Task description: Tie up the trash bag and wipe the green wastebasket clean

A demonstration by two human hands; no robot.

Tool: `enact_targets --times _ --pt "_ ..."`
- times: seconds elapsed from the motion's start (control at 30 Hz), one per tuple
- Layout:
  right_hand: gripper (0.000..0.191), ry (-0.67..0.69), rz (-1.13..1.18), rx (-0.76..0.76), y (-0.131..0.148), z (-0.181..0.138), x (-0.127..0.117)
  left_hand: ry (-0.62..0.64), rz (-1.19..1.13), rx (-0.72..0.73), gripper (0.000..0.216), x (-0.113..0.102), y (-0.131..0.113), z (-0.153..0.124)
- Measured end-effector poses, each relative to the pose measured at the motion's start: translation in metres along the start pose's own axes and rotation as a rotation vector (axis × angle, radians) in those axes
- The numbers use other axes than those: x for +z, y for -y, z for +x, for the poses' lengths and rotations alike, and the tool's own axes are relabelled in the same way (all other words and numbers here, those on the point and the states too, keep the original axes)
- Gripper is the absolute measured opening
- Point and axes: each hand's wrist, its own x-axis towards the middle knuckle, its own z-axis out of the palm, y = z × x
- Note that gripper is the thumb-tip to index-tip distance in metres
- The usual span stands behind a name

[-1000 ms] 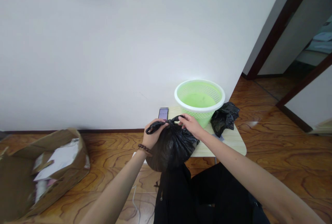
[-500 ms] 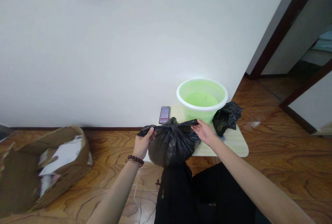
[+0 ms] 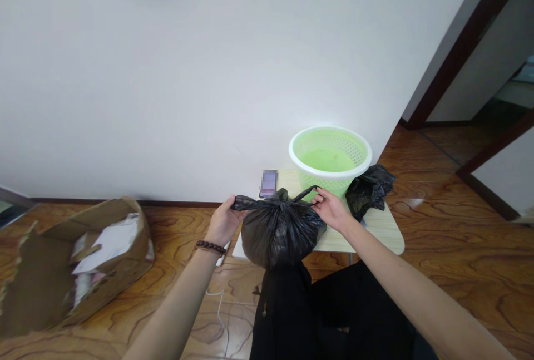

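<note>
A full black plastic bag [image 3: 281,232] rests at the near edge of a small pale table [image 3: 377,229], partly over my lap. My left hand [image 3: 225,221], a bead bracelet on its wrist, is closed on the bag's left handle strip. My right hand [image 3: 331,208] pinches the right handle strip. Both strips run out taut from a knot at the top of the bag.
A light green plastic basket [image 3: 329,159] stands on the table behind the bag, a crumpled black bag [image 3: 369,193] beside it on the right and a phone [image 3: 269,183] on the left. A torn cardboard box [image 3: 70,265] with papers lies on the wooden floor at left. A doorway opens at right.
My hands went from close together at the bag's top to spread apart, drawing the two handle strips out sideways and tightening the knot. The view shifted slightly.
</note>
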Motion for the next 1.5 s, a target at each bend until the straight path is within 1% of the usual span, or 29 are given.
enact_targets --times 0.07,0.17,0.27,0.33,0.43,0.57,0.63,0.7,0.8,0.87,1.0,1.13,1.2,1.27,1.37,1.5 --pt "0.009 0.055 -0.011 0.029 0.004 -0.002 0.002 0.005 0.045 0.021 0.013 -0.005 0.001 0.001" --pt "0.007 0.097 0.000 0.049 0.008 -0.005 0.005 -0.029 0.113 0.040 0.014 -0.007 0.006 0.004" --pt "0.006 0.111 0.017 0.052 0.009 -0.008 0.008 -0.083 0.192 0.030 0.015 -0.002 0.012 0.005" --pt "0.011 0.133 0.019 0.049 0.009 -0.010 0.008 -0.087 0.242 0.017 0.017 0.004 0.013 0.003" --pt "0.019 0.169 0.018 0.038 0.009 -0.011 0.006 -0.023 0.265 -0.013 0.019 0.011 0.012 -0.002" --pt "0.026 0.170 -0.004 0.025 0.008 -0.013 0.005 0.160 0.225 -0.024 0.024 0.015 0.009 -0.011" --pt "0.028 0.176 -0.013 0.028 0.007 -0.014 0.006 0.205 0.250 -0.003 0.027 0.016 0.010 -0.013" --pt "0.030 0.191 -0.020 0.032 0.006 -0.014 0.007 0.173 0.296 0.003 0.026 0.017 0.011 -0.014" --pt "0.031 0.202 -0.038 0.032 0.005 -0.015 0.006 0.069 0.357 -0.003 0.026 0.017 0.014 -0.012" --pt "0.031 0.197 -0.055 0.034 0.005 -0.016 0.006 0.021 0.394 0.015 0.027 0.018 0.015 -0.010" --pt "0.032 0.222 -0.102 0.040 0.004 -0.019 0.006 0.021 0.431 0.058 0.028 0.027 0.018 -0.007" --pt "0.033 0.252 -0.152 0.038 0.003 -0.022 0.010 -0.005 0.346 0.032 0.026 0.040 0.020 -0.007" --pt "0.034 0.240 -0.164 0.034 0.003 -0.023 0.011 0.020 0.284 0.022 0.025 0.043 0.019 -0.007" --pt "0.035 0.218 -0.164 0.022 0.005 -0.023 0.011 0.083 0.264 0.010 0.023 0.040 0.015 -0.007" --pt "0.034 0.191 -0.147 0.006 0.008 -0.023 0.007 0.190 0.309 -0.015 0.028 0.029 0.008 -0.008" --pt "0.034 0.180 -0.116 0.001 0.007 -0.022 0.002 0.256 0.379 -0.023 0.037 0.018 0.001 -0.010"
